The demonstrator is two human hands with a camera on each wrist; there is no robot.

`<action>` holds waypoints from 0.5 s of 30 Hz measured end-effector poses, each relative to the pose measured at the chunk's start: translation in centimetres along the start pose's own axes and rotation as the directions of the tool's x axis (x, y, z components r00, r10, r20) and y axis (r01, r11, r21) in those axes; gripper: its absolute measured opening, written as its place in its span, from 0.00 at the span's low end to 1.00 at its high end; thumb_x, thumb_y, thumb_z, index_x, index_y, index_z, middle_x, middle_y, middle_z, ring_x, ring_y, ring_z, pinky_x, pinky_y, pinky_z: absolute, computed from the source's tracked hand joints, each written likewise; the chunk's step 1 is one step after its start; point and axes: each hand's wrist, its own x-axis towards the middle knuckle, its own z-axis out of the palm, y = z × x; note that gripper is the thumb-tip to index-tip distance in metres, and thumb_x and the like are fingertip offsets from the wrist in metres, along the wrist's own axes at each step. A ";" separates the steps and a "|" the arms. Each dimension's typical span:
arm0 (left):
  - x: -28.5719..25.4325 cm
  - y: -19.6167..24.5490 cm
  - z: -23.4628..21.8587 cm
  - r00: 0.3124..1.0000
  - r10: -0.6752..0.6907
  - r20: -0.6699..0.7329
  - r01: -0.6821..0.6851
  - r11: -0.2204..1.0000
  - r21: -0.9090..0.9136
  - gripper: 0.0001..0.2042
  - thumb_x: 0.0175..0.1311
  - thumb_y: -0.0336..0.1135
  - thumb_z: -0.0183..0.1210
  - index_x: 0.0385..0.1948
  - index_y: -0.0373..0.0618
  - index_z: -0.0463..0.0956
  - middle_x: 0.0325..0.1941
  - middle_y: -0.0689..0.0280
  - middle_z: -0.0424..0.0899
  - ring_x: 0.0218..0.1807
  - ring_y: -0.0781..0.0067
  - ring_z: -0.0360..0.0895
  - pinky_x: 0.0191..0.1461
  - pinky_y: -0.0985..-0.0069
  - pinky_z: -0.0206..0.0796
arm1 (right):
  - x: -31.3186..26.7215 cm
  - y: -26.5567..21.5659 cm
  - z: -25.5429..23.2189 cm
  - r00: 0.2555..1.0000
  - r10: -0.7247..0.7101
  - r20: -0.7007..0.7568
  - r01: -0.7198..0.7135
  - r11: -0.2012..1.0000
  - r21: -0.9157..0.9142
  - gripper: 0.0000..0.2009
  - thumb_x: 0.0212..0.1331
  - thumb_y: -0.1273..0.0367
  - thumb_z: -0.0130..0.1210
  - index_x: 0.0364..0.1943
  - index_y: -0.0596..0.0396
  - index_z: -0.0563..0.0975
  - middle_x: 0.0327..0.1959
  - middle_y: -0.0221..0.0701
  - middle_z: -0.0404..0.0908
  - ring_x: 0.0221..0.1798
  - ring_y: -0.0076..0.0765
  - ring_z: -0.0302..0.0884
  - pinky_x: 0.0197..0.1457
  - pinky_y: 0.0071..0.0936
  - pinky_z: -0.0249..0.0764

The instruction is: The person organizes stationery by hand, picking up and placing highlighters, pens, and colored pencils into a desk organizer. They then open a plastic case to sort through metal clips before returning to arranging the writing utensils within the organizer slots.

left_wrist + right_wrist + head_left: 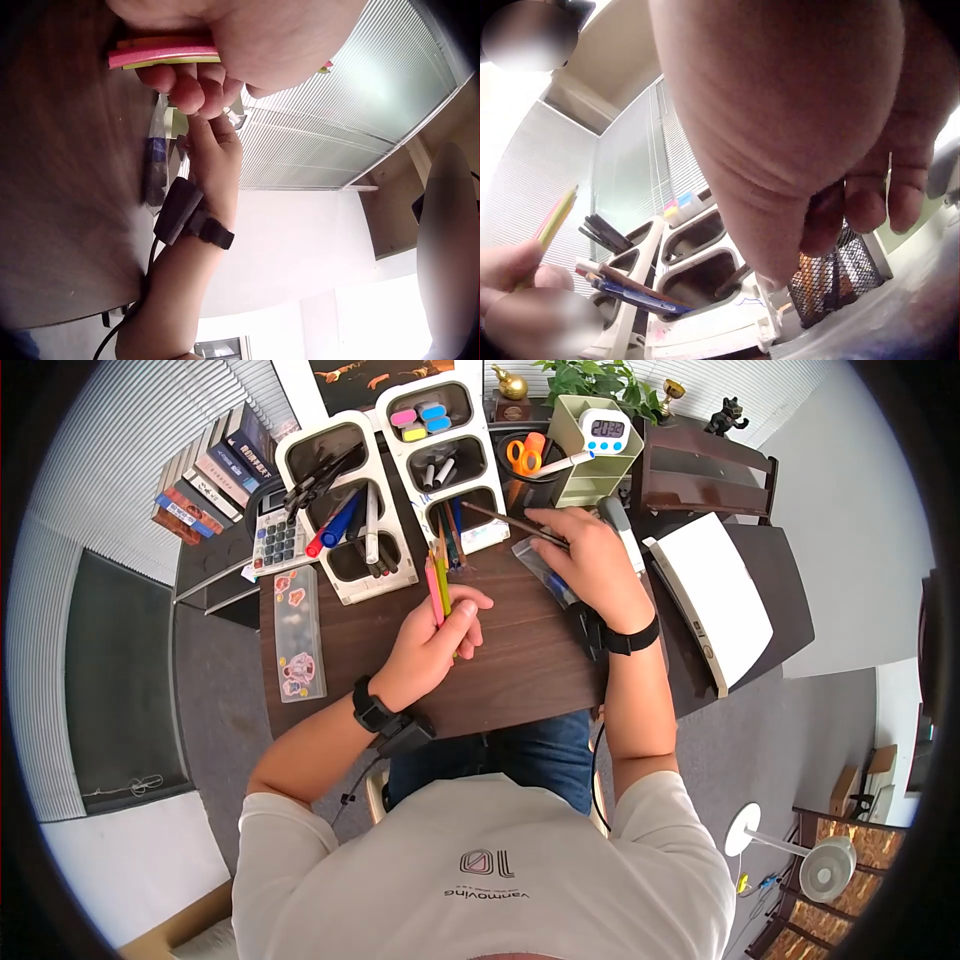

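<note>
My left hand [428,643] grips a small bundle of coloured pencils [436,592], pink and yellow-green ones among them, points up and away from me. In the left wrist view the pink pencil [161,55] lies across the palm under curled fingers. My right hand [592,560] pinches a slim dark pencil [515,520], whose far end reaches over the front compartment of the right white organizer [489,536]. Several pencils [452,535] lean in that compartment; in the right wrist view blue ones [641,295] stick out of it. Part of the dark pencil is hidden by my fingers.
Left of it another white organizer [388,582] holds markers and scissors. A sticker-covered case [297,635] and calculator [279,538] lie at left. Behind my right hand stand a mesh cup with orange scissors [523,458] and a green holder with a timer [606,430]. A clear pouch [540,568] lies below it.
</note>
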 end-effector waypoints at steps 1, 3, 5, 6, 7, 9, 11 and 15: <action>0.0 0.0 0.0 1.000 -0.006 -0.005 0.006 1.000 0.001 0.14 0.84 0.40 0.44 0.53 0.41 0.75 0.31 0.70 0.78 0.30 0.84 0.73 0.33 0.83 0.66 | 0.2 -0.5 -0.2 0.997 0.073 0.016 -0.074 0.994 0.084 0.16 0.58 0.70 0.66 0.52 0.52 0.84 0.37 0.39 0.85 0.42 0.49 0.83 0.47 0.40 0.79; 0.0 -0.1 0.0 1.000 -0.004 -0.005 0.004 1.000 0.004 0.14 0.84 0.40 0.44 0.53 0.41 0.75 0.31 0.70 0.78 0.30 0.83 0.73 0.33 0.83 0.66 | 0.3 -1.4 -0.1 0.989 0.144 0.038 -0.148 0.975 0.167 0.16 0.58 0.71 0.66 0.52 0.53 0.82 0.37 0.38 0.85 0.40 0.47 0.84 0.44 0.38 0.79; 0.1 0.0 0.0 1.000 0.000 -0.005 0.000 1.000 0.004 0.14 0.84 0.40 0.45 0.53 0.40 0.75 0.31 0.70 0.78 0.30 0.83 0.74 0.33 0.83 0.66 | 0.3 -1.9 0.4 0.985 0.173 0.004 -0.163 0.923 0.348 0.15 0.60 0.73 0.64 0.51 0.54 0.80 0.37 0.37 0.85 0.36 0.41 0.83 0.41 0.33 0.78; 0.1 0.1 0.1 1.000 -0.005 -0.004 0.005 1.000 0.002 0.14 0.84 0.40 0.44 0.53 0.40 0.75 0.31 0.70 0.78 0.30 0.83 0.74 0.33 0.83 0.66 | 0.2 -2.2 1.0 0.987 0.155 -0.033 -0.124 0.889 0.441 0.11 0.61 0.75 0.63 0.47 0.56 0.79 0.36 0.35 0.84 0.35 0.35 0.82 0.41 0.30 0.78; 0.0 0.1 0.1 1.000 -0.010 -0.002 0.010 1.000 0.001 0.14 0.84 0.40 0.44 0.53 0.40 0.75 0.31 0.70 0.78 0.30 0.83 0.74 0.34 0.83 0.66 | 0.3 -2.6 1.3 0.987 0.155 -0.032 -0.125 0.889 0.441 0.11 0.61 0.75 0.63 0.47 0.56 0.79 0.36 0.35 0.84 0.35 0.35 0.82 0.41 0.30 0.78; 0.1 -0.1 0.0 1.000 -0.003 0.002 0.003 1.000 -0.002 0.14 0.84 0.40 0.44 0.53 0.40 0.75 0.31 0.70 0.78 0.30 0.83 0.74 0.34 0.83 0.66 | 0.2 -3.1 1.8 0.998 0.061 -0.033 -0.038 0.876 0.480 0.11 0.61 0.75 0.63 0.46 0.57 0.80 0.37 0.34 0.85 0.35 0.34 0.82 0.41 0.30 0.79; 0.1 -0.2 0.0 1.000 0.005 0.005 -0.005 1.000 -0.004 0.14 0.84 0.40 0.44 0.53 0.40 0.75 0.31 0.69 0.78 0.30 0.83 0.74 0.34 0.83 0.66 | 0.0 -3.1 2.4 0.999 0.047 0.007 -0.045 0.882 0.469 0.12 0.60 0.76 0.63 0.48 0.57 0.81 0.40 0.36 0.86 0.36 0.33 0.83 0.41 0.30 0.79; 0.1 -0.2 -0.1 1.000 0.015 0.010 -0.015 1.000 -0.001 0.14 0.84 0.40 0.45 0.53 0.41 0.75 0.31 0.69 0.78 0.31 0.83 0.74 0.34 0.83 0.66 | -0.2 -2.9 3.3 0.994 -0.047 0.094 -0.008 0.859 0.511 0.19 0.61 0.78 0.61 0.57 0.55 0.81 0.43 0.37 0.84 0.38 0.33 0.81 0.39 0.29 0.77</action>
